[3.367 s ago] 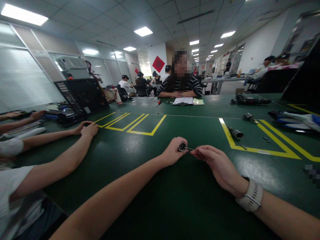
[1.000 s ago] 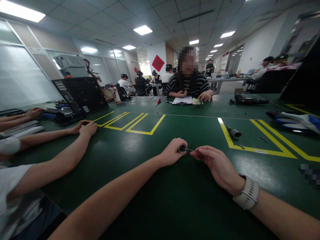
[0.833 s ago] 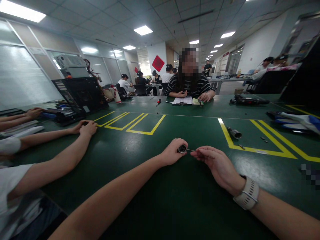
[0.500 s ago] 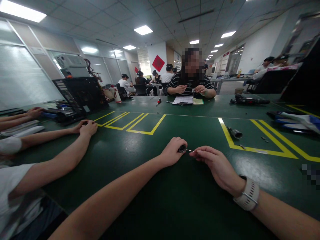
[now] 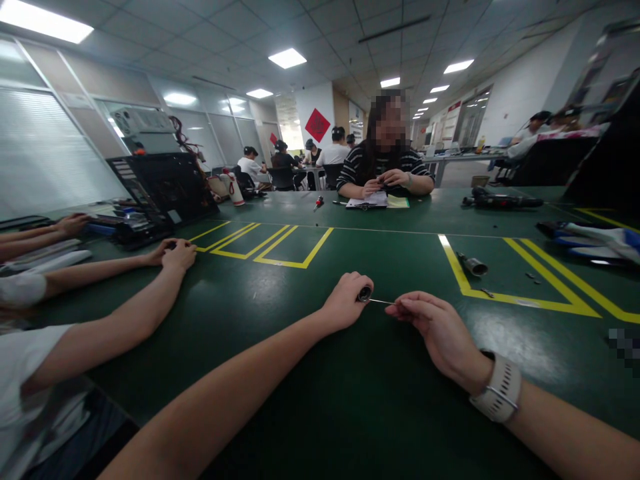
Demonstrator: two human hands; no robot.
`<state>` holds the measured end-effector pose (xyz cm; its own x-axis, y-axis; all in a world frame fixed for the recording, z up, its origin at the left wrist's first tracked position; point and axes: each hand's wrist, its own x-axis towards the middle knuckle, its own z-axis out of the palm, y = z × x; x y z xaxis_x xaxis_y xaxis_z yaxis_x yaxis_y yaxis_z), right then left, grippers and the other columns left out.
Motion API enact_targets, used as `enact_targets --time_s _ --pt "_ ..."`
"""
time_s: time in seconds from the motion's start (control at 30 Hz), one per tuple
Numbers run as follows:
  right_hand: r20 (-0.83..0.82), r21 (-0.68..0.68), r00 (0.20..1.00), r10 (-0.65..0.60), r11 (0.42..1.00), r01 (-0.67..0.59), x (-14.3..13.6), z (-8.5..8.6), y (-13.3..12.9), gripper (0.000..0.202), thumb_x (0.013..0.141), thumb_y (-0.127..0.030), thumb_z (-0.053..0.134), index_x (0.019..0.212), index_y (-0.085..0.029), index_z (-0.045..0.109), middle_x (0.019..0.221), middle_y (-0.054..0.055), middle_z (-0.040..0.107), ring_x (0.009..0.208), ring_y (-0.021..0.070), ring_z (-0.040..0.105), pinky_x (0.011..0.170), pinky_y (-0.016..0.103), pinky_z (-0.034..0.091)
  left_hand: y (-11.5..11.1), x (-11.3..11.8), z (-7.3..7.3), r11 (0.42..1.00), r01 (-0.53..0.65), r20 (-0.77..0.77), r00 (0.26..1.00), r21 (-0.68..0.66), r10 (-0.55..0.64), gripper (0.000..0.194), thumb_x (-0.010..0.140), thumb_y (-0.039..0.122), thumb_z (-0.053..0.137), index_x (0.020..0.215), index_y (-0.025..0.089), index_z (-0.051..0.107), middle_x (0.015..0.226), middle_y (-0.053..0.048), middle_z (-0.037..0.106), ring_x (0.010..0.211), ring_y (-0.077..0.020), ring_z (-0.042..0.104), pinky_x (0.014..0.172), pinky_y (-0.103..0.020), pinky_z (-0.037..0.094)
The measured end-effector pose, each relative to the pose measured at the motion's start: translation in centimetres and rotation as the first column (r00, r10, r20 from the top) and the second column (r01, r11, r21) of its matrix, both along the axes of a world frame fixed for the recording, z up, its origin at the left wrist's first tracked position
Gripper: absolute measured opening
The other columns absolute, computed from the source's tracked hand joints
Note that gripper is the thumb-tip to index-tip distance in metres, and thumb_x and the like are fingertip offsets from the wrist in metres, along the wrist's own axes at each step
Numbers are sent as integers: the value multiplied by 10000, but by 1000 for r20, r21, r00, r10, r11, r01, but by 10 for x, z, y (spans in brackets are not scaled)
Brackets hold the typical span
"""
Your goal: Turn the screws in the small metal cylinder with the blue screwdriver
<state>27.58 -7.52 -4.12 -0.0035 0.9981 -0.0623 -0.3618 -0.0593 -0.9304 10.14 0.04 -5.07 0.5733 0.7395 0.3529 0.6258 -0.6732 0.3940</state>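
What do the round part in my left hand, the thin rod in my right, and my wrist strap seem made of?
The round part is probably smooth metal: its grey rim shines around a dark opening. The thin rod looks like bare, bright metal, being straight, slender and glinting. The wrist strap is matte and pale, perhaps rubber or silicone, judging by its neat slots.

Showing dark green on the table (image 5: 280,413), silver on the rod (image 5: 383,303) above it. Striping black-and-white on the shirt (image 5: 353,167) beyond it.
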Motion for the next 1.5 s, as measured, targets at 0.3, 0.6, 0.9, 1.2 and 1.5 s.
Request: enact_targets --time_s 0.3,0.6,0.9,1.2,1.5 --pt "86 51 991 -106 994 101 0 -3 -2 82 673 -252 646 653 -173 658 656 34 660 703 191 591 734 355 406 1 -1 -1 996 -47 38 998 -73 50 163 749 86 541 879 184 542 937 -36 550 894 -187 484 781 -327 408" --pt "272 81 953 -133 990 115 -2 -5 -1 100 705 -272 601 674 -186 640 654 28 652 721 196 588 758 355 408 0 1 2 995 16 144 990 -97 -2 166 712 128 603 859 173 540 880 -24 576 869 -185 525 802 -326 412" --pt "386 52 917 -100 995 86 -2 -5 0 168 728 -340 598 754 -181 645 743 46 669 799 224 599 775 379 410 -5 1 9 989 95 67 994 -110 -88 145 716 115 552 847 176 548 851 -13 597 833 -168 528 761 -296 413" --pt "200 126 947 -253 965 231 1 -6 -1 75 706 -266 616 667 -204 636 628 9 619 658 188 563 687 350 417 -5 1 8 991 87 31 996 -100 -84 153 721 117 533 861 176 549 868 -23 598 833 -178 528 753 -313 422" --pt "26 197 959 -283 942 272 2 -2 -1 79 710 -226 592 640 -212 626 616 -6 575 621 158 514 621 311 397 1 0 0 993 -101 196 974 -64 112 186 745 89 497 915 164 517 908 -38 558 848 -175 518 756 -315 435"
